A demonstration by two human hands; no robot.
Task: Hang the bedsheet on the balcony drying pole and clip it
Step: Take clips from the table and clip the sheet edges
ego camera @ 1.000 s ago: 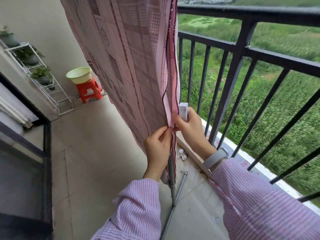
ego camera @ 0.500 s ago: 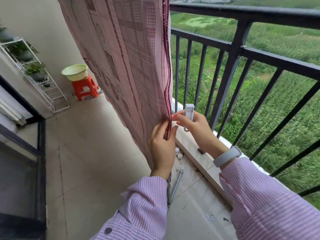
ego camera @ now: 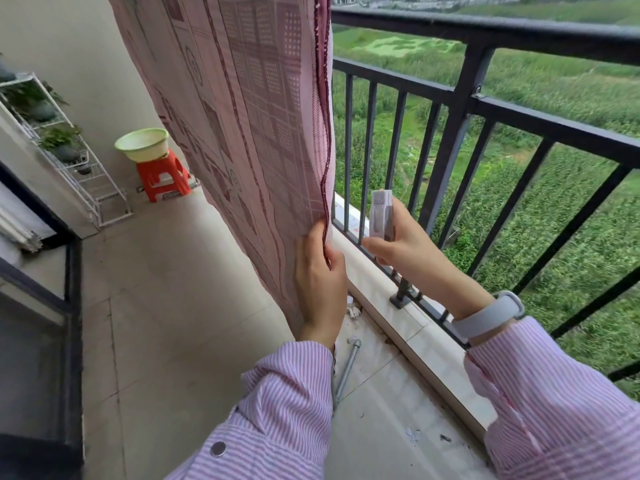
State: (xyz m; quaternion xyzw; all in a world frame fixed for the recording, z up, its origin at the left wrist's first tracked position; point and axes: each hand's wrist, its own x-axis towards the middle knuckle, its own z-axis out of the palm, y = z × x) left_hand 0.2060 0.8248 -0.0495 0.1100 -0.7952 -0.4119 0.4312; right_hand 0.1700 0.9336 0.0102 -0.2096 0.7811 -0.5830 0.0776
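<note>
A pink patterned bedsheet [ego camera: 249, 116] hangs down from above the frame; the pole that carries it is out of view. My left hand [ego camera: 320, 282] pinches the sheet's dark red edge near its lower end. A little to the right, clear of the cloth, my right hand [ego camera: 398, 242] holds a white clothes clip [ego camera: 381, 211] upright in front of the railing bars.
A black metal railing [ego camera: 460, 109] runs along the right above a pale stone ledge [ego camera: 408, 327]. A grey metal tube [ego camera: 346, 368] lies on the floor by the ledge. Far left stand a red stool [ego camera: 162, 174] with a green basin [ego camera: 142, 144] and a white plant rack [ego camera: 76, 161].
My right hand has let go of the sheet's edge and moved right with the clip. My left hand keeps its hold on the edge. The view has shifted slightly.
</note>
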